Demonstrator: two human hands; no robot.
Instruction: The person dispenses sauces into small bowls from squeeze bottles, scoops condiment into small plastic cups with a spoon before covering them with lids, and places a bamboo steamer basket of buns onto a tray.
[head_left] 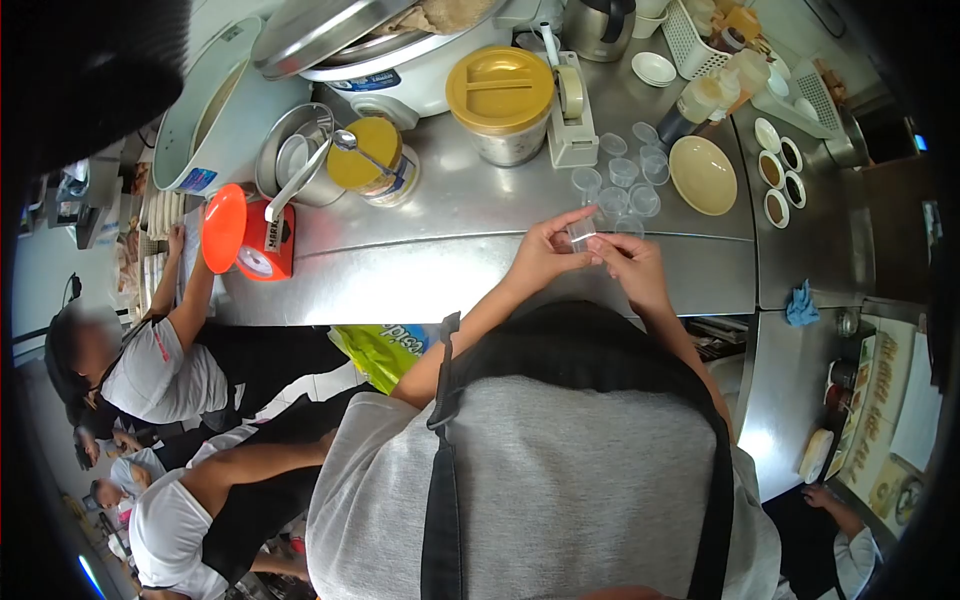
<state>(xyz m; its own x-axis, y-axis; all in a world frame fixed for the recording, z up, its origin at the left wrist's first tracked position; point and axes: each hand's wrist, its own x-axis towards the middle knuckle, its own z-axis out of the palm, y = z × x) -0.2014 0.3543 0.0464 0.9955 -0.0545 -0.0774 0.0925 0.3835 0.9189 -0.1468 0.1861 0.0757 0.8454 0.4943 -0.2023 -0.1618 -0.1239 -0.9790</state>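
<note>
A small clear plastic cup [580, 232] is held between my two hands, above the front part of the steel counter [450, 270]. My left hand [548, 250] has its thumb and fingers closed round one side of it. From the other side, my right hand [630, 262] pinches its edge with thumb and forefinger. Just beyond my hands stand several more clear cups [622, 172], upright and close together. Right of them lies a cream oval plate [703, 175]. A tape dispenser [573, 115] stands behind the cups.
Left on the counter are a yellow-lidded jar [499, 90], another jar with a spoon on it [370, 155], a steel bowl [300, 155] and an orange scale [268, 245]. Sauce bottles [697, 100] stand back right. A co-worker [165, 365] is at the left; other people are nearby.
</note>
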